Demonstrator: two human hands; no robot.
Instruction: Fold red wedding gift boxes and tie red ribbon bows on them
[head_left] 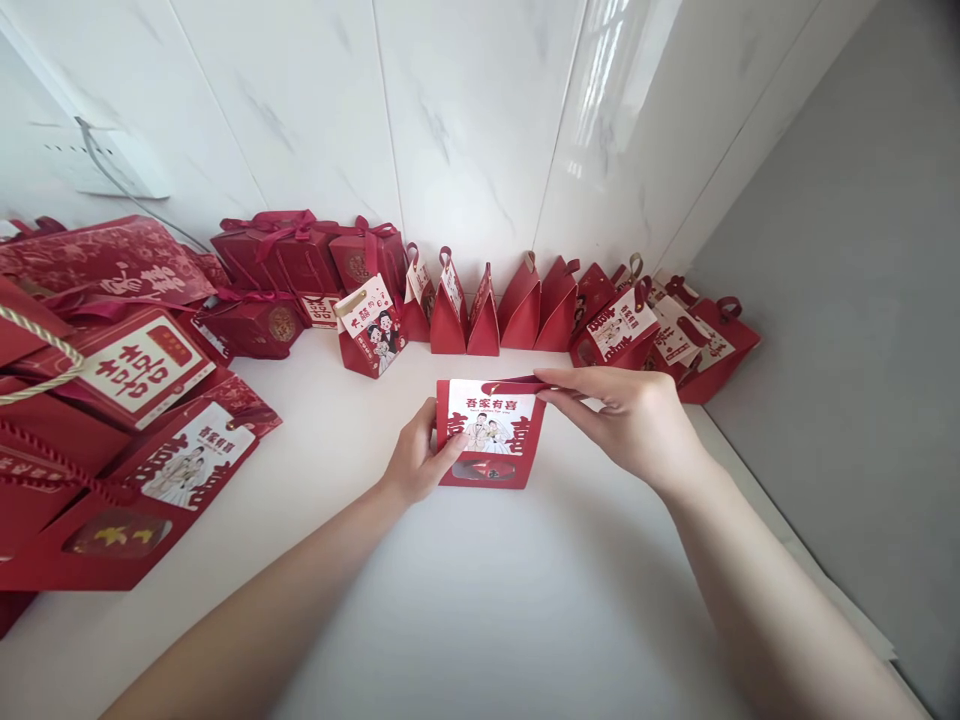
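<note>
bright, soft daylight | glare on tiles | wide-angle edge stretch

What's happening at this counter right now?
A person is holding a red wedding favor box above the white countertop. The left hand grips its side, thumb over the printed front, while the right hand pinches the dark red ribbon at the top. Behind it, more red favor boxes stand in a row near the marble-patterned wall, and a cluster of larger red gift boxes and bags fills the left side.
</note>
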